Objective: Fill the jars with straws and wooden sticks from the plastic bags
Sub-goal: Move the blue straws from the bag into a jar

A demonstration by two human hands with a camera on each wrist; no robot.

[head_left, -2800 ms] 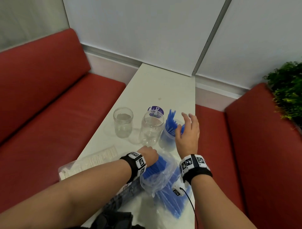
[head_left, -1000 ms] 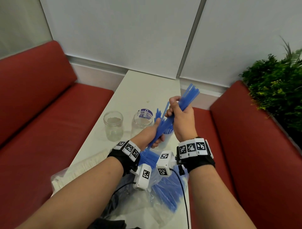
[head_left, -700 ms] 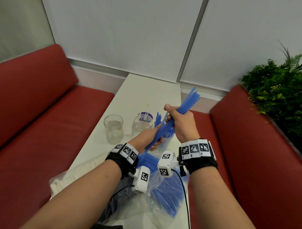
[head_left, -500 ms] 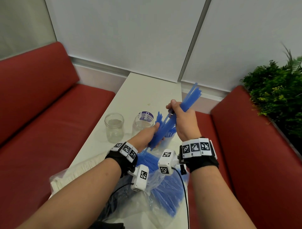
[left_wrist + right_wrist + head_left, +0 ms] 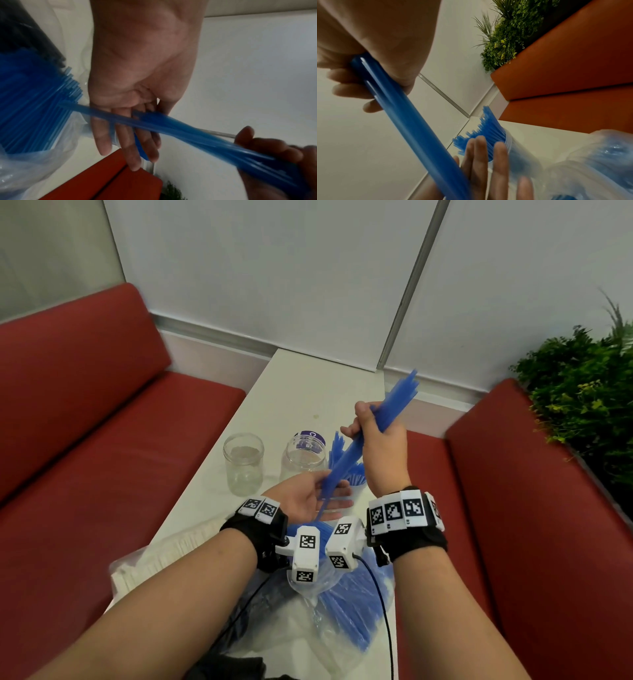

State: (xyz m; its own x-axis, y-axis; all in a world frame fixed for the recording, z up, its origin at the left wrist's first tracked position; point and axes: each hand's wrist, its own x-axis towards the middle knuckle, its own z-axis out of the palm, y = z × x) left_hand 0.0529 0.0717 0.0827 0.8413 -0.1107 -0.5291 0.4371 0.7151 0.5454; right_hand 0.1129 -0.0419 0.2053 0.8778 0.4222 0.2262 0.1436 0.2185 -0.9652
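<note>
Centre frame, above the table: straws squared up for the jar

Left hand [image 5: 310,501] has let go and now lies flat, fingers straight, tapping the bundle of blue straws [image 5: 371,436] level; right hand [image 5: 380,446] stays clamped round it, over the straw-filled jar [image 5: 503,140].

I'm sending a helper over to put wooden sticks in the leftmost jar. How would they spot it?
On the narrow white table between the red benches stand three clear jars in a row. The leftmost jar stands alone, empty; the middle jar has a purple lid behind it, and the right one holds blue straws.
</note>
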